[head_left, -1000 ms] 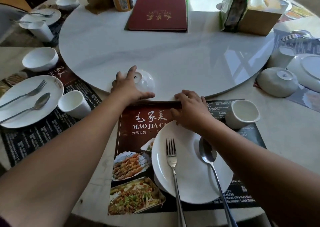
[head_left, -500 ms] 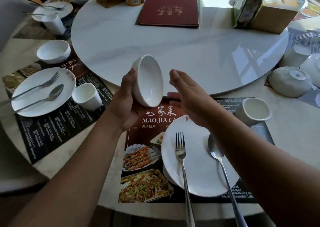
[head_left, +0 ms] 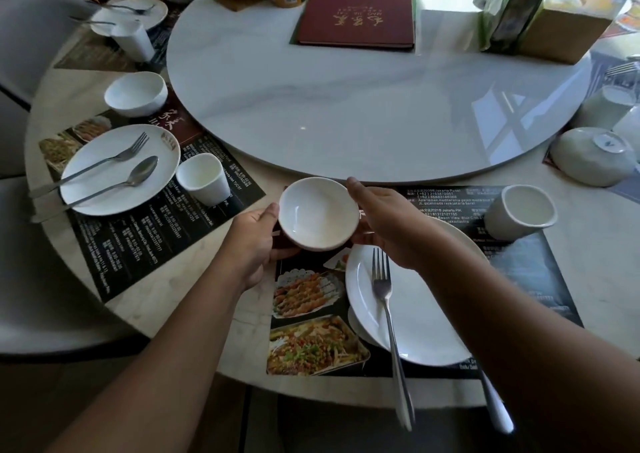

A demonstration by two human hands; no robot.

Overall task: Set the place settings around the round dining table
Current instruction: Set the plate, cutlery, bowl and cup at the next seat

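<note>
Grips the white bowl (head_left: 318,213) mouth-up in the left hand (head_left: 258,241), thumb at its rim and fingers beneath, with the right hand (head_left: 391,224) laid straight-fingered against its other side, plate (head_left: 426,331) and fork (head_left: 384,300) just under the right wrist.

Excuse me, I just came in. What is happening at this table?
A person is laying a place at a round dining table. The left hand holds a small white bowl, mouth up, at the top left of the placemat; the right hand is at its other side, fingers nearly straight. The placemat carries a plate with a fork on it, and a cup at the far right corner. The left neighbour's bowl stands upright; the right neighbour's bowl lies mouth down.
</note>
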